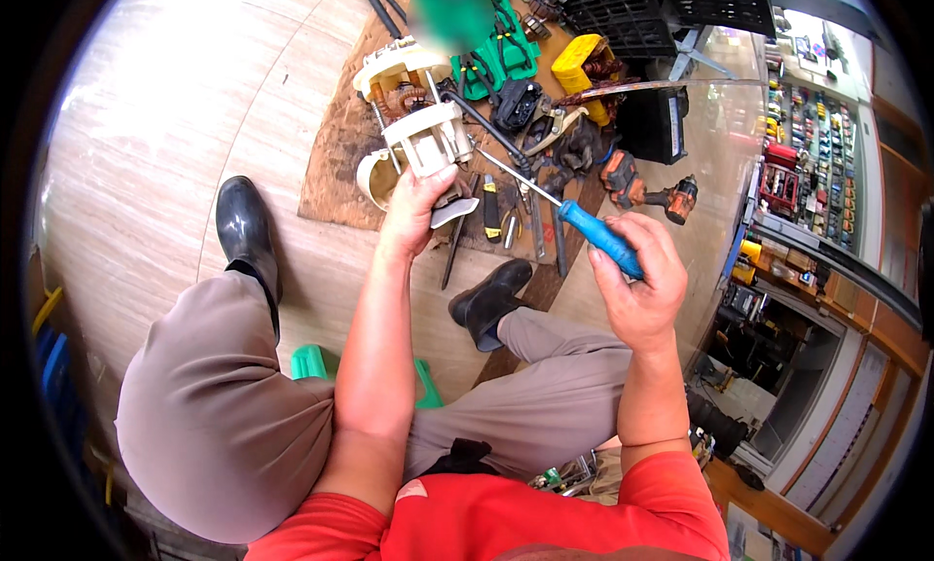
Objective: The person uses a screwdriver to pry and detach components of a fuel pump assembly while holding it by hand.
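My left hand [418, 206] is closed round the lower end of a cream plastic motor housing [428, 138]. Metal rods join the housing's two ends, and a copper-coloured winding shows between them. In my right hand [644, 274] is a screwdriver [595, 236] with a blue handle, gripped by the fingers and thumb. Its long shaft points up and left, and the tip comes close to the housing's right side; I cannot tell whether they touch. A cream round cover [377, 177] lies just left of my left hand.
Below the housing, a worn wooden board [336, 196] carries a black-and-yellow cutter [492, 211] and several hand tools. A green tool case [511, 50] lies beyond. To the right are an orange-and-black cordless drill [671, 199], a yellow housing [581, 65] and black crates [608, 16].
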### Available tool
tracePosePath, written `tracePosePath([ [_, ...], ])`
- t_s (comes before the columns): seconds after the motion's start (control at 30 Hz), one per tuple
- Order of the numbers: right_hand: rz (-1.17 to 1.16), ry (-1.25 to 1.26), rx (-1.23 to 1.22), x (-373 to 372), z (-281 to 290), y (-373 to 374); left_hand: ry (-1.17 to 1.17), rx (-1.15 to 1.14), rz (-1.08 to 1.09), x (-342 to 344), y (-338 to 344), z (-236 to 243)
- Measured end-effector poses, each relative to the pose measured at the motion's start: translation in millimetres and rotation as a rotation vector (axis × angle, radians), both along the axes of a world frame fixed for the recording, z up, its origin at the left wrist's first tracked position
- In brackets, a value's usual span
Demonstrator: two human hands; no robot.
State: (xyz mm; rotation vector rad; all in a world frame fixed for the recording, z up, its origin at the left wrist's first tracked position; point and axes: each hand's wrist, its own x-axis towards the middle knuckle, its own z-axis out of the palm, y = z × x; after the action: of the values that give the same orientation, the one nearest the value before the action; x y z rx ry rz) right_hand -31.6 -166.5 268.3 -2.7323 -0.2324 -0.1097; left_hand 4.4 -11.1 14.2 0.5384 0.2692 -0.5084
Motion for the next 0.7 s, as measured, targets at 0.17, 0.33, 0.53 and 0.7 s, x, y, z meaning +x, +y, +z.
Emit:
tracePosePath([
  [0.17,-0.029,0.009,0.085,-1.8,-0.9,-0.6,0.113,-0.287,-0.019,-3.4,2.4,-12.7],
  [0.33,0.002,-0.012,0.132,-3.0,2.8,1.7,0.219,-0.526,-0.069,-4.2,5.6,-4.8],
  [0.53,0.085,0.048,0.091,-1.1,5.9,3.5,0.362,-0.518,-0.081,-6.4,5.3,-2.6],
  [0.7,0.073,0.055,0.072,-1.1,3.2,0.8,0.264,-0.394,-0.154,-3.0,3.8,-3.2],
])
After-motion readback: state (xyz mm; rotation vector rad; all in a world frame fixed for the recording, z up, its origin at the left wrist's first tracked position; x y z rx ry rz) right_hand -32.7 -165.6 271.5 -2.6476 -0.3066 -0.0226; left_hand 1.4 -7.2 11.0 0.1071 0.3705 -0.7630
